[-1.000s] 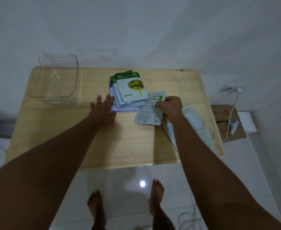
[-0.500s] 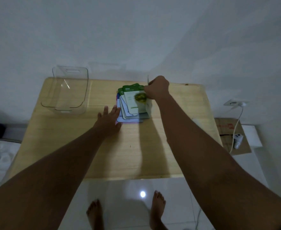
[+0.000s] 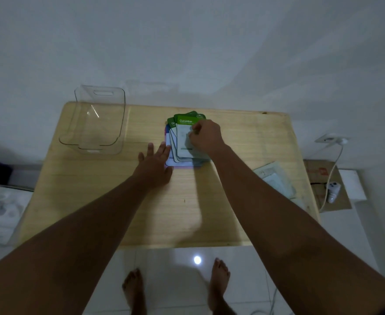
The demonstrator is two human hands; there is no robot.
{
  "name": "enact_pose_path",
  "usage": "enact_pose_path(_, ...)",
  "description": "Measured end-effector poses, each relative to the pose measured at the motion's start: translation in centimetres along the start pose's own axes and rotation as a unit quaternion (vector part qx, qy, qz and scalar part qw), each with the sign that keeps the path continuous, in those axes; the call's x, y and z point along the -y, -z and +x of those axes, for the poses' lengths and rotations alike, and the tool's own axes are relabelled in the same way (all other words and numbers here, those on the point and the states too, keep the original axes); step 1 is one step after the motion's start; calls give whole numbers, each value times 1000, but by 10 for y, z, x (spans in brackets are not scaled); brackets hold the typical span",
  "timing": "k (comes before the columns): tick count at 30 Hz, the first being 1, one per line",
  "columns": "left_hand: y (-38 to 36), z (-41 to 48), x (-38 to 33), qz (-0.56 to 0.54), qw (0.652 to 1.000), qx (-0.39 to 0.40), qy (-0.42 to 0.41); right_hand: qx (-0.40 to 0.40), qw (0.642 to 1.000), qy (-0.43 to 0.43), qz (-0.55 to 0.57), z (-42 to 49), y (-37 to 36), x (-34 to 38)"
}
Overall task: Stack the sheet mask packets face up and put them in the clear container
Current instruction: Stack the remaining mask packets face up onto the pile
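Flipped face up since a second back and laid on the stack (image 3: 182,142) at twelve o'clock on the desk (image 3: 243,137), right hand (image 3: 206,138) pinched on the Cucumber packet (image 3: 184,135), left hand (image 3: 156,160) flat and spread at the stack's nine o'clock edge; best squared before release.

Right hand (image 3: 206,137) atop Cucumber packet (image 3: 184,142); left hand (image 3: 156,163) flat beside stack (image 3: 175,159).

Cucumber packet (image 3: 185,142) artwork behind right hand (image 3: 206,138)
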State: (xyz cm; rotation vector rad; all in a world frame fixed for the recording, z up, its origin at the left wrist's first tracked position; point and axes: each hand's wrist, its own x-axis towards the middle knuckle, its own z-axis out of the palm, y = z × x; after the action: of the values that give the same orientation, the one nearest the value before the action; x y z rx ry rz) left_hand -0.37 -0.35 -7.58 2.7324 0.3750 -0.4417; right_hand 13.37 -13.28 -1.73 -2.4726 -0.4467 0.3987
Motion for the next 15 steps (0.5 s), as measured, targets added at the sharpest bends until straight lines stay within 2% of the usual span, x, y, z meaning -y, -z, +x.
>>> enact_pose_path(6,-3,0,2,41,999,0,-1,-48,998,34,35,-26,4,-14)
enact_pose_path(15,0,2,5,29,1000,-3,0,-104,987,-110,45,-123,50,-109)
